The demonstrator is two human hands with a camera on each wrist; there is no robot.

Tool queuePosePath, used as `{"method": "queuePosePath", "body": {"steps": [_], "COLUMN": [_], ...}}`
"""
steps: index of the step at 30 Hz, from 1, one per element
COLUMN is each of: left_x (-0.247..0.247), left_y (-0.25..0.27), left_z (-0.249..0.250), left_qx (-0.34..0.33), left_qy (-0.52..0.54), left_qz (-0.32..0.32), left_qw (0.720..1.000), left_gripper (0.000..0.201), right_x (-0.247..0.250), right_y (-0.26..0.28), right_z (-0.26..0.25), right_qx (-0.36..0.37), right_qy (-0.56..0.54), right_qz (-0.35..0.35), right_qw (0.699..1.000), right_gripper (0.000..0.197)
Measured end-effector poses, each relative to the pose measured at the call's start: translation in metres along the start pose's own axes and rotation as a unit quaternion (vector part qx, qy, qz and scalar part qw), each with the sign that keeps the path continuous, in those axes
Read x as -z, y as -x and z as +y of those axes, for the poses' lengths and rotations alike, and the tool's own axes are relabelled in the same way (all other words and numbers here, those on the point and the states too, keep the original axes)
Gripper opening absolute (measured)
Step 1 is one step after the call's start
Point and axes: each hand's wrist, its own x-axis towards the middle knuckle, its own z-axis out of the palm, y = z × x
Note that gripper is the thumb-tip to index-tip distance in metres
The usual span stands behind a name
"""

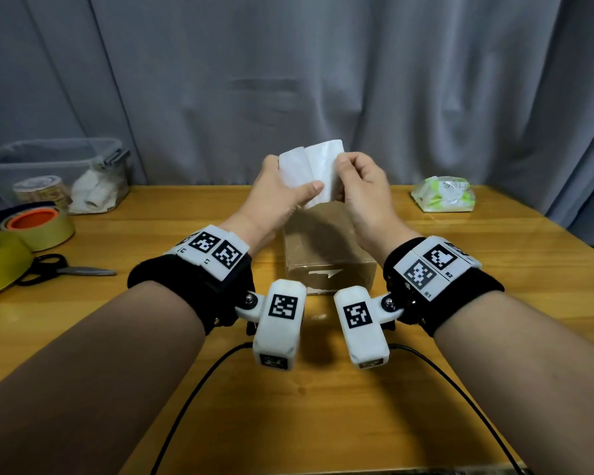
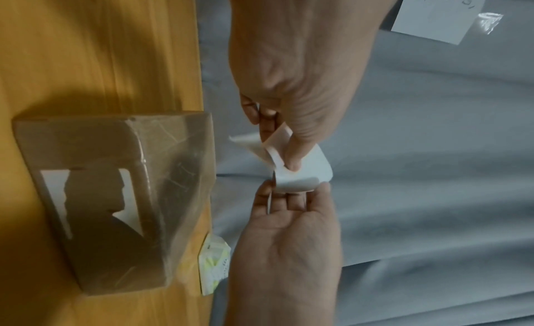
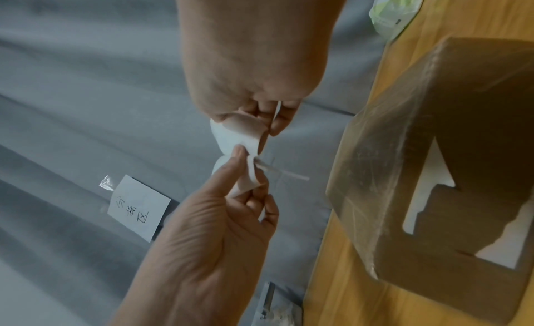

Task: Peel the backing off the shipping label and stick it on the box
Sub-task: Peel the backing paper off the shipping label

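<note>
Grey curtain hangs behind a wooden worktop [image 1: 460,303], where a brown box [image 1: 326,241] sits at the centre with scraps of an old white sticker left on its near face. Both hands are raised above the far end of the box, holding the label [image 1: 311,173] in the air between them. The left hand [image 1: 282,197] has its thumb pressed across the front of the sheet and its fingers behind it, so its grip is closed on the label; the right hand [image 1: 360,186] pinches the other edge between thumb and fingertips. In the wrist views the sheet splits into two curling white layers, one pinched in each hand, which suggests the peel is under way but not finished: the layers still meet along part of their length. Which layer is the backing cannot be told from these views. Nothing fresh is stuck on the box yet. Judging by this, roughly the first half of the job is in progress; what is left is to pull the layers fully apart, drop the backing, then lay the sticky sheet on a face of the box and smooth it down. Tape rolls [image 1: 42,224], scissors [image 1: 66,269], a clear bin [image 1: 48,159] and a tissue pack [image 1: 443,195] lie well apart from the work.
</note>
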Motion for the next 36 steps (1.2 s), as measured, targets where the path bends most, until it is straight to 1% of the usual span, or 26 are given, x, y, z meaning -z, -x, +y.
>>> {"method": "queuePosePath", "body": {"steps": [2,3,4,6,9,11,14,17,20,24,28,36], "left_x": [0.001,0.001,0.001,0.002,0.005,0.007,0.009,0.010,0.011,0.014,0.020,0.027], "left_y": [-0.001,-0.001,-0.002,-0.001,0.000,-0.001,-0.003,-0.004,-0.006,-0.009,-0.013,-0.017], "left_z": [0.002,0.003,0.003,0.003,0.001,0.001,0.001,0.001,-0.005,-0.014,-0.022,-0.027], "left_qx": [-0.006,-0.005,-0.001,0.011,0.030,0.033,0.034,0.028,0.024,0.024,0.029,0.011], "left_qy": [0.012,0.016,0.016,0.022,0.045,0.055,0.061,0.063,0.048,0.019,0.006,-0.074], "left_qz": [0.024,0.032,0.035,0.026,-0.005,-0.009,-0.003,0.027,0.058,0.084,0.085,0.117], "left_qw": [1.000,0.999,0.999,0.999,0.999,0.998,0.998,0.997,0.997,0.996,0.996,0.990], "left_gripper": [0.050,0.050,0.050,0.052,0.052,0.050,0.049,0.048,0.048,0.046,0.048,0.043], "right_x": [0.001,0.002,0.002,0.003,0.005,0.007,0.008,0.006,0.006,0.007,0.006,0.004], "right_y": [0.001,0.003,0.005,0.005,0.002,-0.001,-0.003,-0.005,-0.005,-0.001,0.002,0.000], "right_z": [0.000,0.000,-0.001,-0.002,-0.005,-0.005,-0.004,-0.002,-0.001,-0.002,-0.002,-0.005], "right_qx": [-0.016,-0.016,-0.014,-0.011,-0.015,-0.015,-0.011,-0.016,-0.014,-0.010,-0.005,-0.005], "right_qy": [-0.026,-0.022,-0.015,-0.005,0.003,0.010,0.010,-0.010,-0.006,0.018,0.026,0.032], "right_qz": [-0.014,-0.029,-0.046,-0.055,-0.021,-0.007,0.013,0.027,0.028,0.015,0.009,0.002], "right_qw": [0.999,0.999,0.999,0.998,1.000,1.000,1.000,0.999,1.000,1.000,1.000,0.999], "right_gripper": [0.022,0.019,0.017,0.020,0.018,0.018,0.023,0.029,0.028,0.027,0.027,0.028]}}
